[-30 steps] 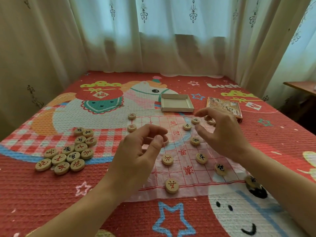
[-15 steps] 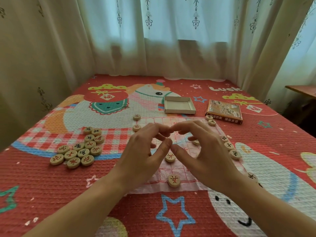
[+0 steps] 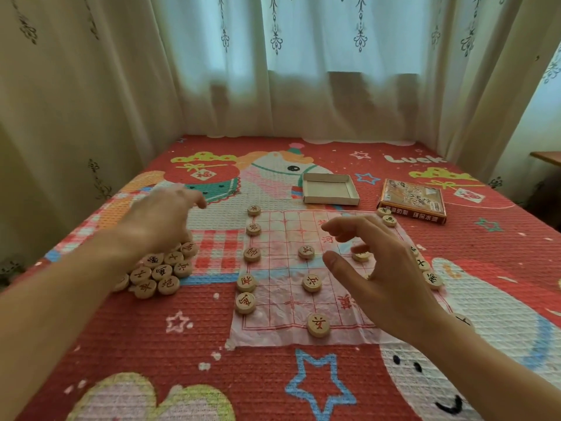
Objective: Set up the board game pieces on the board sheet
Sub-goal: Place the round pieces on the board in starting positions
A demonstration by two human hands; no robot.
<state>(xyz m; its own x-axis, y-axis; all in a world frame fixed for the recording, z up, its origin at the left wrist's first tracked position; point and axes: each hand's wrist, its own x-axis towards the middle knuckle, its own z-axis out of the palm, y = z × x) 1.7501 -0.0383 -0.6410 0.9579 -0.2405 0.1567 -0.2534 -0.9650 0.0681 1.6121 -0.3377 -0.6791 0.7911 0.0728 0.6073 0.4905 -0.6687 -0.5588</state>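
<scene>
1. Half a second before, both hands met over the sheet's middle; by this moment the left hand (image 3: 165, 217) had swung out left over the pile (image 3: 158, 273), and the right hand (image 3: 385, 268) had stayed above the sheet (image 3: 273, 305).
2. The left hand's fingers were spread loosely and blurred, so whether it held a piece could not be told; the right hand was open wide, thumb and fingers apart, holding nothing visible.
3. The sheet lay crumpled on a red quilt (image 3: 121, 344) printed with stars and a horse; pale curtains (image 3: 303, 71) closed off the far side.
4. Five pieces lined the sheet's left edge (image 3: 252, 254), left of the right hand.
5. Three stood in a column just left of its thumb (image 3: 311, 282).
6. Beyond its fingertips sat one open tray (image 3: 329, 192) and one lid (image 3: 413, 202).
</scene>
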